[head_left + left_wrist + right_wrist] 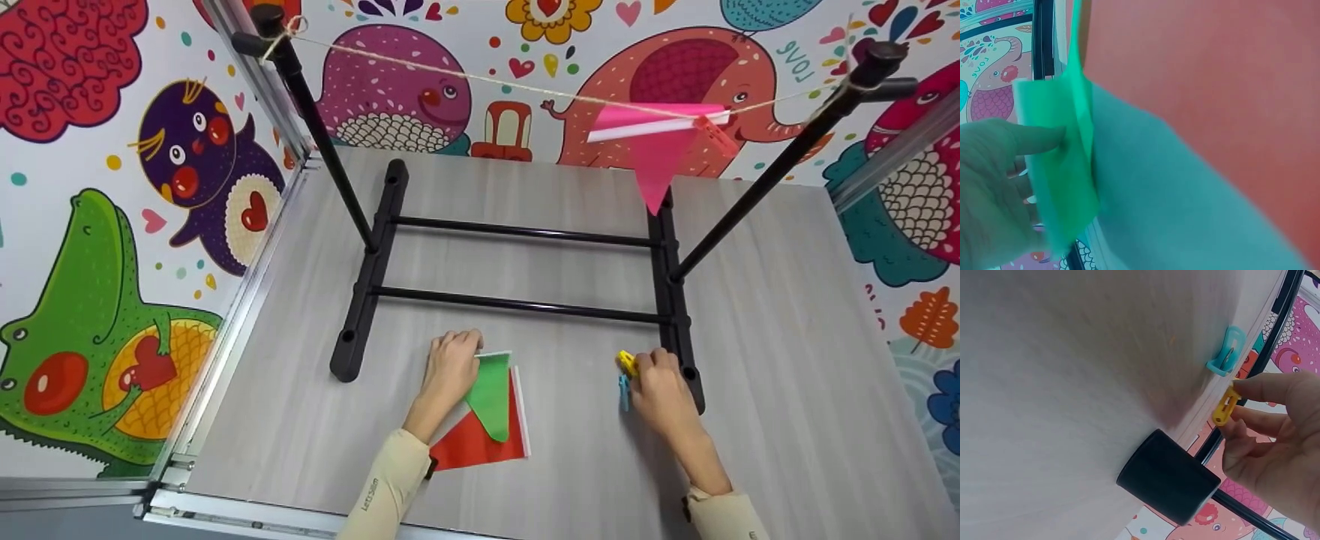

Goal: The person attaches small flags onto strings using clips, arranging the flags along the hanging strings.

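Note:
My left hand pinches the top edge of a green pennant flag, thumb in front in the left wrist view. Beneath it a red pennant flag lies on the table, partly covered by the green one. Over to the right, my right hand pinches a yellow clothespin between thumb and fingers. A blue clothespin lies on the table beside those fingers. Above the table, a pink pennant flag hangs from a string, held by a red clothespin.
A black frame stands on the grey table, with a left post, a right post and low crossbars. The string spans the two post tops. Cartoon-printed walls and metal rails border the table.

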Available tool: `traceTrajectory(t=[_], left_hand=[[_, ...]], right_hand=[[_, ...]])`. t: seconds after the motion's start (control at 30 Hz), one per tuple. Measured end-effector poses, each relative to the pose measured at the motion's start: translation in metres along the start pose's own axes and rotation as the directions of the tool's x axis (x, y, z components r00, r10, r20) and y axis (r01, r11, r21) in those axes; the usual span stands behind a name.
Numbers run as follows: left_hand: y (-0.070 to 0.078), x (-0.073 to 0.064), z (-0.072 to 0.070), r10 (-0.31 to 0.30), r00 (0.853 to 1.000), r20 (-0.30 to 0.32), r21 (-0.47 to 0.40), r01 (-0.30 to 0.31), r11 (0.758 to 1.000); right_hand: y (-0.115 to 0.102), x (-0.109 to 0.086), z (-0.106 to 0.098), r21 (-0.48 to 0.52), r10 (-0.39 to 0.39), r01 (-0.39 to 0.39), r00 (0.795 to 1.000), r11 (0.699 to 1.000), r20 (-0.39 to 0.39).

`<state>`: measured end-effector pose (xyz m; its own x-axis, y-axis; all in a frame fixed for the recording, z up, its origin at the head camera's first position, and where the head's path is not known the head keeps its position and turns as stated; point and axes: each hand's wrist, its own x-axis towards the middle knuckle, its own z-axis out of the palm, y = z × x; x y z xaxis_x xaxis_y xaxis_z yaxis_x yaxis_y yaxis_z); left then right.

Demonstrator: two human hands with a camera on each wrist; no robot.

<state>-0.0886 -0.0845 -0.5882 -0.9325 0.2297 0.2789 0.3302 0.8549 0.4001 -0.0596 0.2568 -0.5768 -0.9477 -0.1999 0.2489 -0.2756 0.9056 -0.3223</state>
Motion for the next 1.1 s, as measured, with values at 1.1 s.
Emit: traceTrajectory(t=[1.1], left_hand=[[-0.002,0.008,-0.021,0.029,0.995,-0.093,-0.01,-0.03,1.0]], right_hand=[[-0.002,0.001,0.005,0.087,-0.038,0.051,0.99,0.995,-0.138]])
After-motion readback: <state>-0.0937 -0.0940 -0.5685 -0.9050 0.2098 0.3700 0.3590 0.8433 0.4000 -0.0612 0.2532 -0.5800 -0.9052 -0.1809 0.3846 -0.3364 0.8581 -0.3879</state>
